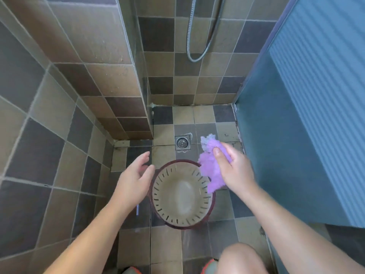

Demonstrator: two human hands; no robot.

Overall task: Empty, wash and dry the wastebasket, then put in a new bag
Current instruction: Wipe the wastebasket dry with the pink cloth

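Observation:
The round wastebasket (178, 220) stands upright on the tiled floor, dark red outside and beige inside, with slots around its wall. Nothing lies in it. My right hand (235, 171) grips a purple cloth (209, 167) over the basket's upper right rim. My left hand (136, 177) hovers just left of the basket with fingers relaxed, holding nothing, apart from the rim or barely near it.
A square metal floor drain (182, 142) lies just beyond the basket. A shower hose (199, 50) hangs on the far tiled wall. A tiled wall corner (146, 107) juts out on the left and a blue door (300, 135) stands on the right. My knee (243, 260) is below.

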